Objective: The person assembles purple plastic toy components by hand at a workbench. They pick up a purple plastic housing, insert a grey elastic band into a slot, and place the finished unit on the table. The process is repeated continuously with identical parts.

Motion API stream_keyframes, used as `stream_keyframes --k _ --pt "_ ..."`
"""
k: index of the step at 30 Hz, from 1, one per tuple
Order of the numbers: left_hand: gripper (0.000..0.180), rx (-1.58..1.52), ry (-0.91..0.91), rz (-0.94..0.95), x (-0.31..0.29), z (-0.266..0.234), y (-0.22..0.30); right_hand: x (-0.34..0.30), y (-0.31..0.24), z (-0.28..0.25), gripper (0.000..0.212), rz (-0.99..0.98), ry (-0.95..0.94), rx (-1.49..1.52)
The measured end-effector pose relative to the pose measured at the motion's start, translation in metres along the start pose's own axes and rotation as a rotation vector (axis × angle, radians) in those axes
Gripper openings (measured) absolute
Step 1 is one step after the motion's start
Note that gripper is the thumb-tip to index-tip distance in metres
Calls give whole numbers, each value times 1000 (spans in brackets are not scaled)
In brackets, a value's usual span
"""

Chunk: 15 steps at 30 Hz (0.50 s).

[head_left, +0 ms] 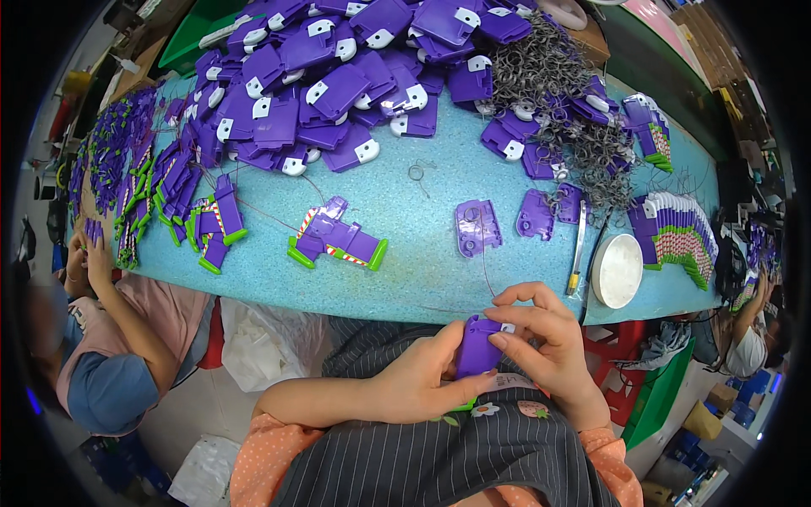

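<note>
Both hands [422, 372] [545, 331] part-closed on smooth purple plastic pc [476, 348], tangled grey metal rings [541, 68], speckled blue tbl [422, 237]

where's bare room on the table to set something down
Mainly between the lone striped winged piece and the first flat purple cover to its right. A smaller patch: between your right hand and the slim tool. Crowded: the far side, with purple casings and metal rings, and the left, heaped with green-tipped pieces.

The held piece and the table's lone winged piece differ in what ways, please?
The held piece is between left hand and right hand; the winged piece lies on the table. The held piece shows a white corner; the winged piece shows striped, green-tipped wings. Both are mainly purple.
</note>
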State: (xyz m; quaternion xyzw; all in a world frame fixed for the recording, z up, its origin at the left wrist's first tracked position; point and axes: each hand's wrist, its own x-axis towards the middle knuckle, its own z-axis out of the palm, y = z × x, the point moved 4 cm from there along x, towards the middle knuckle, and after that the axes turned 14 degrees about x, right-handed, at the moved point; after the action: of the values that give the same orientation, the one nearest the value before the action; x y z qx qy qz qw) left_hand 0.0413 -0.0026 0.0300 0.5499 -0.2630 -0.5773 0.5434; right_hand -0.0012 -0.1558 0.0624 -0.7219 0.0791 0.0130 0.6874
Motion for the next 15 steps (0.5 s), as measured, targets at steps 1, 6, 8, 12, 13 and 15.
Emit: stream_keyframes --k 1,6,8,12,13,15 --pt "40 67 -1 -6 0 -2 1 -3 -2 0 31 -45 -5 -43" --pt "25 245 208 174 -2 6 13 -28 20 5 47 100 292 533" --pt "24 285 218 222 -3 9 16 -32 21 8 39 173 312 816" --pt "24 382 193 267 -4 10 15 -41 25 16 22 330 232 1049" --pt "24 379 183 266 -4 11 17 -41 24 15 21 277 231 1022" --pt "23 343 182 274 -4 12 18 -41 22 14 19 177 218 968"
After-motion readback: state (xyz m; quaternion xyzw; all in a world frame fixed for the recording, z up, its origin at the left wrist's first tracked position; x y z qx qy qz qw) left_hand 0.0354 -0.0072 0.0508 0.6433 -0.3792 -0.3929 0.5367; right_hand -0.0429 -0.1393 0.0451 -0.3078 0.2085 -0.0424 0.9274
